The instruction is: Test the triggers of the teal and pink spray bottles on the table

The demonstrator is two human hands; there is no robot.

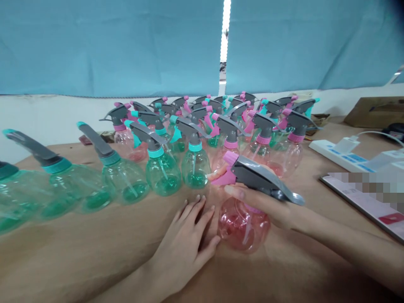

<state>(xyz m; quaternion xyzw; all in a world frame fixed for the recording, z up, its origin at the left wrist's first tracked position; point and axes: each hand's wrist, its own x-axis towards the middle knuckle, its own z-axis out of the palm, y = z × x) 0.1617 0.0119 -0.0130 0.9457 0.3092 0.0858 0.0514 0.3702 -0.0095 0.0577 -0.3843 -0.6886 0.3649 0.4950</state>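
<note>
My right hand (268, 202) is closed around the neck of a pink spray bottle (243, 227), just under its grey and pink trigger head. The bottle is see-through and its nozzle points to the left. My left hand (189, 235) lies on the wooden table left of this bottle, palm down with fingers stretched out, holding nothing. Beyond my fingertips stands a green spray bottle (195, 166) with a turquoise collar. Another green spray bottle (162, 172) is beside it. A pink-collared spray bottle (231, 145) stands behind the held one, partly hidden by it.
Several green spray bottles (126, 181) line the left side, and more pink and green ones crowd the back. On the right are a white power strip (334, 153) with plugs, a phone (362, 206) and a cardboard box (375, 111). Blue cloth (126, 46) covers the wall.
</note>
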